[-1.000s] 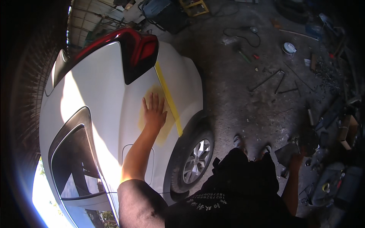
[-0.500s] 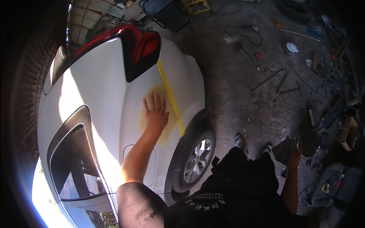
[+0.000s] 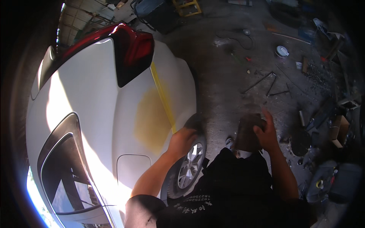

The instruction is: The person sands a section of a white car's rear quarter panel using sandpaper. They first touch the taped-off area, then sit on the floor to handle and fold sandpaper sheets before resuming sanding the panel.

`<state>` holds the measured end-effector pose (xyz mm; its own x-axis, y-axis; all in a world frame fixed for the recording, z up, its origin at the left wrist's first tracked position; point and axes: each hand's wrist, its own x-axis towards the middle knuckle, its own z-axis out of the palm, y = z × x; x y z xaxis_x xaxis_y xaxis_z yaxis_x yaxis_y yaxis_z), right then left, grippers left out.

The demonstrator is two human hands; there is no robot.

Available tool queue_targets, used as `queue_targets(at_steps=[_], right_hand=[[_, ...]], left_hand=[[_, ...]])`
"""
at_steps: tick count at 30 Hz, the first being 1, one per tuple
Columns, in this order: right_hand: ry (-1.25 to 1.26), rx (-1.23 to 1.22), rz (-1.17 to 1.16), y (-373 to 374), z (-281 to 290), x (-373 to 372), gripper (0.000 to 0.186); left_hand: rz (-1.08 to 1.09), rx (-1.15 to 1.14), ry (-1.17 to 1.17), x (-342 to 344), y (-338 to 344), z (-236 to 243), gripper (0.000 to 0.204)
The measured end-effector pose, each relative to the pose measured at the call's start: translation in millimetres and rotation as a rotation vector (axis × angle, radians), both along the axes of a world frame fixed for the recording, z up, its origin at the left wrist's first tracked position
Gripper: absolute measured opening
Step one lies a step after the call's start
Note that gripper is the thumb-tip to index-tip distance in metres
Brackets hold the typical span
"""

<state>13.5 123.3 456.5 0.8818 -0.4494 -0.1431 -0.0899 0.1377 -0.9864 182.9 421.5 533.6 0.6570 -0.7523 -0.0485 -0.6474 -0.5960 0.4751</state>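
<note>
A white car's rear quarter panel (image 3: 100, 83) is at the left, with a yellowish sanded-looking patch (image 3: 151, 117) on it. Yellow masking tape (image 3: 161, 91) runs from beside the red tail light (image 3: 137, 49) down to the wheel arch. My left hand (image 3: 183, 140) is over the lower end of the patch, by the top of the rear wheel (image 3: 191, 165); motion smears its fingers. In front of my body, my right hand (image 3: 268, 132) grips a dark, roughly rectangular sheet (image 3: 249, 131), blurred, its exact kind unclear.
On the concrete floor, a round tin (image 3: 281, 51), bent metal bars (image 3: 262, 83) and a corded tool (image 3: 246, 32) lie about. A cardboard box (image 3: 339, 131) and an opened dark case (image 3: 323, 184) stand at the right. A yellow frame (image 3: 188, 7) is at the back.
My left hand has left the yellowish patch and moved right and down toward the wheel. My right hand has brought the dark sheet up and left, and the view has shifted slightly.
</note>
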Motion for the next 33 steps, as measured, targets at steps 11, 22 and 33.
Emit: queue_targets(at_steps=[11,22,33], right_hand=[[-0.174,-0.015,0.28,32.8,44.5,77.0,0.074],[-0.216,-0.221,0.194,-5.9,47.4,89.1,0.071],[-0.3,-0.654,0.676,17.7,68.6,67.9,0.094]], left_hand=[[0.542,-0.756,1.365,-44.2,-74.3,-18.0,0.029],[0.765,-0.985,1.095,-61.3,-112.8,-3.2,0.024],[0.952,-0.975,0.8,-83.4,-120.5,-7.9,0.029]])
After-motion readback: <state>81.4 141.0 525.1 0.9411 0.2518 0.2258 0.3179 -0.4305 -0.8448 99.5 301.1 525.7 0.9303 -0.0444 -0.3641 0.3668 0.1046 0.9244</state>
